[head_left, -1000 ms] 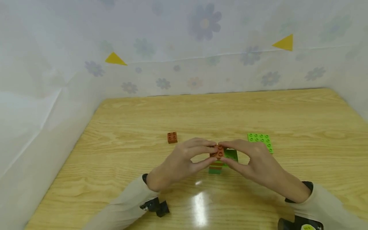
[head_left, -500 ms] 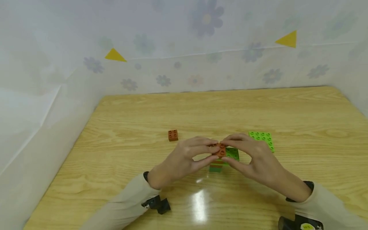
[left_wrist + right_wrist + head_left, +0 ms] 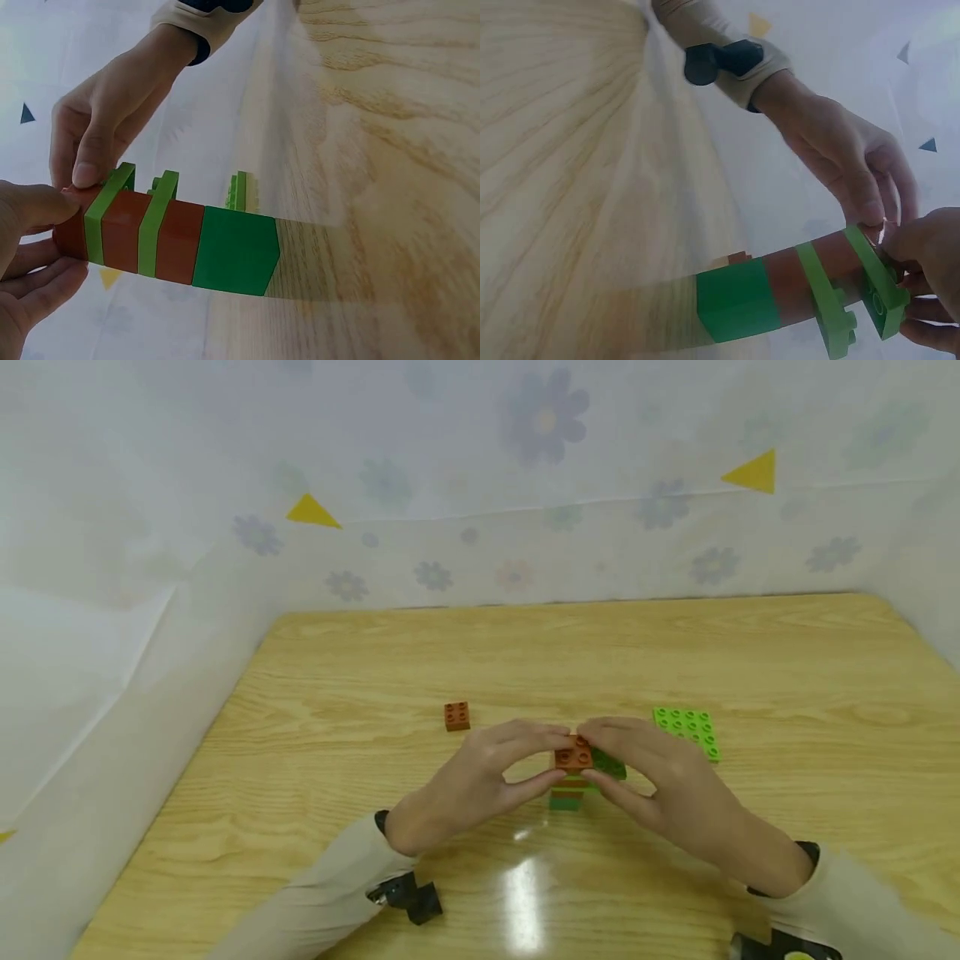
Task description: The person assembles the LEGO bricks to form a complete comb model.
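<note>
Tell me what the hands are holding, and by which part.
A block tower, pinched in both hands by its top reddish-brown brick.

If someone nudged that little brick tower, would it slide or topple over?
The brick tower would probably tip rather than slide, standing tall on one narrow dark green brick. Its light green plates jut out to one side, so it may fall that way. Its smooth faces suggest stiff plastic.

Below and right of centre, the left hand [image 3: 480, 781] and right hand [image 3: 678, 781] hold the top brick [image 3: 573, 757] of a stack [image 3: 566, 795] on the desk [image 3: 345, 693]. A loose red-brown brick [image 3: 457, 717] lies near mid-frame, a lime plate [image 3: 688, 727] farther right; yellow triangles [image 3: 312, 512] mark the flowered backdrop [image 3: 465, 452].
</note>
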A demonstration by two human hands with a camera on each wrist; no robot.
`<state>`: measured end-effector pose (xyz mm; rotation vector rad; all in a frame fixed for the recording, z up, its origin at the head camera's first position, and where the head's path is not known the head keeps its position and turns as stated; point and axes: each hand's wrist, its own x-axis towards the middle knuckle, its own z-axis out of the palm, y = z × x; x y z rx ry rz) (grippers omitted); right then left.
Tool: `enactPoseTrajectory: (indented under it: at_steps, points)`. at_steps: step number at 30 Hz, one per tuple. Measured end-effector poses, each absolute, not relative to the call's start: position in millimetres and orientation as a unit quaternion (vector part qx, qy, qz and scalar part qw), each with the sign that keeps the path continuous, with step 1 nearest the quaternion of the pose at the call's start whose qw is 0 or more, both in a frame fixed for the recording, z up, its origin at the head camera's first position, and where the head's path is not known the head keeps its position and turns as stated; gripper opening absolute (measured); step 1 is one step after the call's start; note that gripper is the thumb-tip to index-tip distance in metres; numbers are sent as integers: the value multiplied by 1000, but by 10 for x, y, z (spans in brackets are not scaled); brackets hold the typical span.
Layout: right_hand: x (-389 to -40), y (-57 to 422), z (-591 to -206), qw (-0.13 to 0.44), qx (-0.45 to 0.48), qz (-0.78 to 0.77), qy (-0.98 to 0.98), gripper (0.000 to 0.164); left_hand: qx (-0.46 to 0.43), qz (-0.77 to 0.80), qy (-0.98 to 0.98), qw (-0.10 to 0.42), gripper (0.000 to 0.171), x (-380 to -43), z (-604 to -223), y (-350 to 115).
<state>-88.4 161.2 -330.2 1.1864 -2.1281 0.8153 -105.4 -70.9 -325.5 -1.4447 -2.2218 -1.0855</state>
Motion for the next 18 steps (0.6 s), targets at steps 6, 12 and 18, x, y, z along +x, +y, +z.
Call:
enactPoseTrajectory:
  at_steps: [6, 12, 18]
  points:
    - [-763, 1577, -3315, 365, 466, 193, -783, 42, -482, -389, -774, 131, 38, -1035, -3267, -693]
    - [-693, 1596, -3253, 338, 465, 133, -807, 47, -482, -387, -774, 138, 38, -1021, -3254, -692]
    - [-681, 1616, -3251, 324, 466, 125, -814, 51, -481, -386, -774, 139, 39, -1019, -3250, -688]
